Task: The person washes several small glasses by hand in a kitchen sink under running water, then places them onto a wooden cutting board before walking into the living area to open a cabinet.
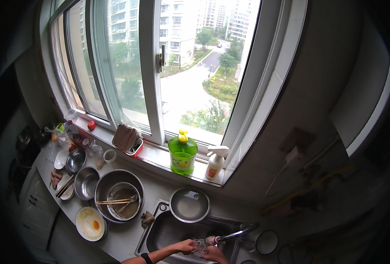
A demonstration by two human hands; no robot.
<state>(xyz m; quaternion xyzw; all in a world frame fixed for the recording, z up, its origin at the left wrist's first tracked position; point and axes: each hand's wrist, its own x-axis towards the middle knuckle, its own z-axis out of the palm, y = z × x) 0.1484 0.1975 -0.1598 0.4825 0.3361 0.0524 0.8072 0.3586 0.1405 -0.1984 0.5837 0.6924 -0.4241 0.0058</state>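
Observation:
My left hand (185,247) and my right hand (215,254) are close together over the front of a stainless steel sink (162,231). Between them they grip a small clear object (200,248), wet and glassy-looking. Whether it is glass or plastic cannot be made out. The chrome faucet (232,236) reaches in from the right, and its pinkish spout end (211,240) sits just above my fingers. A round metal basin (189,205) holding liquid rests across the sink's back rim. My fingers hide part of the clear object.
Left of the sink stand a large steel pot (99,189) with chopsticks (115,201) across its inner bowl, a stack of soiled plates (86,224) and steel bowls (86,183). A crumpled rag (147,219) lies by the rim. Green detergent (183,156) and a spray bottle (215,165) stand on the sill.

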